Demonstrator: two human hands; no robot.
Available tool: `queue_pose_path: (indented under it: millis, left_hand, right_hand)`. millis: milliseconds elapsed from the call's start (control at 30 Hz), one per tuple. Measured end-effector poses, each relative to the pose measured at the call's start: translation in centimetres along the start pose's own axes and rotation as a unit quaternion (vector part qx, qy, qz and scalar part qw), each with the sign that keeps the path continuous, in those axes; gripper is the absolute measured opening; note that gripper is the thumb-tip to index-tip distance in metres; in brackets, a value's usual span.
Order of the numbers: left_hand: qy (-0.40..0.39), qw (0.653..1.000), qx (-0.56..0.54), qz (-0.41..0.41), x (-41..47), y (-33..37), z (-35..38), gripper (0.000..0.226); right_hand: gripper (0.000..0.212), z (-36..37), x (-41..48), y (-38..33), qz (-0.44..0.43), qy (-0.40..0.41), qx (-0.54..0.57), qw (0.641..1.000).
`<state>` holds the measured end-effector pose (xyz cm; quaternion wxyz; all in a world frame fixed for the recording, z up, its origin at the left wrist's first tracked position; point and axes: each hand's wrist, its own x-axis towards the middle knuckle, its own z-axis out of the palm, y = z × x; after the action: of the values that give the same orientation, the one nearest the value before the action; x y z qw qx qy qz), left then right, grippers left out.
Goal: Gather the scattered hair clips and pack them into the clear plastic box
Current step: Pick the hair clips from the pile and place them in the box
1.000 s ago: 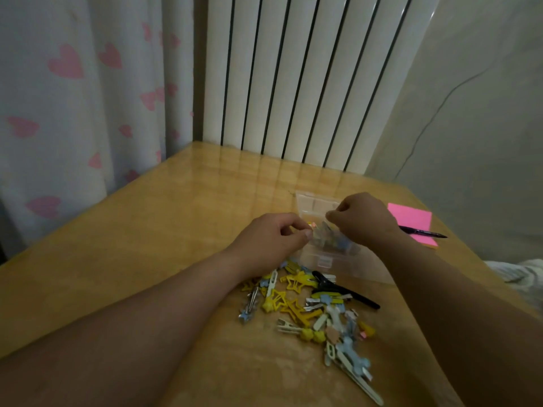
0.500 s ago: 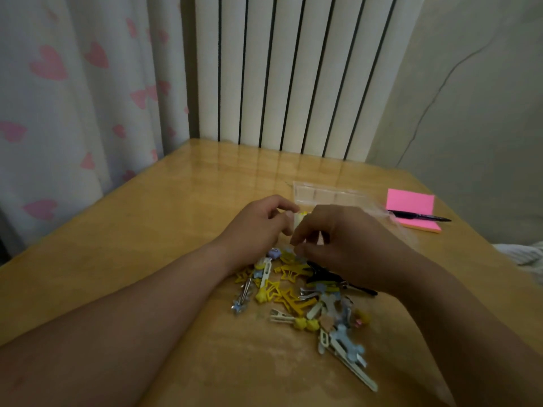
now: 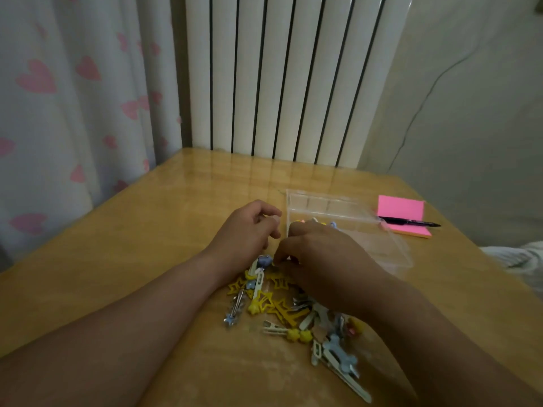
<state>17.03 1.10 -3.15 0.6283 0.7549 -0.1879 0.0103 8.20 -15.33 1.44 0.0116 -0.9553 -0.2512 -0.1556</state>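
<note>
A pile of hair clips [image 3: 266, 306], mostly yellow stars and pale blue ones, lies on the wooden table [image 3: 147, 245] in front of me. Beyond it to the right stands the clear plastic box [image 3: 385, 248], open, with a few clips [image 3: 318, 222] at its near left corner. My right hand [image 3: 320, 257] reaches down over the pile's far end, its fingertips pinched among the clips next to a blue one [image 3: 264, 261]. What they hold is hidden. My left hand [image 3: 245, 233] hovers just left of the box, fingers curled with nothing seen in them.
A pink sticky-note pad [image 3: 400, 212] with a black pen [image 3: 411, 222] across it lies right of the box. A white radiator [image 3: 288, 77] and a heart-print curtain [image 3: 73, 98] stand behind the table. White cloth [image 3: 523, 257] shows past the right edge.
My right hand has come back from over the box to the far end of the pile. My left hand stayed near the box's left corner. The view has tilted a little.
</note>
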Motion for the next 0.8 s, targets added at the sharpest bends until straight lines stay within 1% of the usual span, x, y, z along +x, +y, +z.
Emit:
queue_pose_path:
  millis: [67, 167, 200, 267, 333, 367, 433, 533, 667, 800]
  left_hand:
    - [0.003, 1.0, -0.007, -0.001, 0.0, 0.0, 0.0, 0.015]
    - [0.002, 1.0, 0.0, 0.011, 0.0, 0.0, -0.1, 0.018]
    - [0.002, 1.0, 0.004, 0.017, 0.0, 0.0, -0.2, 0.019]
    - [-0.01, 0.999, 0.02, 0.026, -0.1, 0.0, -0.2, 0.021]
    - [-0.043, 0.997, 0.046, 0.035, -0.3, 0.1, 0.0, 0.024]
    - [-0.063, 0.995, 0.058, 0.04, -0.4, 0.1, 0.2, 0.025]
    - [-0.092, 0.992, 0.078, 0.049, -0.6, 0.1, 0.5, 0.024]
    - [-0.095, 0.991, 0.084, 0.052, -0.7, 0.1, 0.6, 0.021]
    - [-0.096, 0.991, 0.08, 0.052, -0.6, -0.1, 0.6, 0.021]
    - [-0.094, 0.991, 0.076, 0.05, -0.6, -0.2, 0.6, 0.019]
  right_hand:
    - [0.015, -0.4, -0.1, 0.3, 0.021, 0.023, 0.036, 0.999]
    - [0.009, -1.4, -0.2, 1.5, 0.076, 0.054, 0.123, 0.988]
    - [0.009, -1.7, -0.2, 2.3, 0.099, 0.072, 0.154, 0.98]
    - [0.008, -2.3, -0.6, 4.8, 0.164, 0.136, 0.196, 0.957]
    - [0.008, -2.5, -1.4, 7.6, 0.239, 0.197, 0.175, 0.935]
    - [0.009, -2.3, -1.8, 8.8, 0.274, 0.206, 0.151, 0.927]
    - [0.009, -1.3, -2.5, 10.6, 0.321, 0.18, 0.109, 0.923]
    - [0.014, 0.4, -2.6, 11.7, 0.338, 0.119, 0.069, 0.931]
    - [0.014, 1.1, -1.7, 12.3, 0.357, 0.104, 0.07, 0.926]
    - [0.016, 1.5, -0.9, 12.5, 0.381, 0.079, 0.095, 0.916]
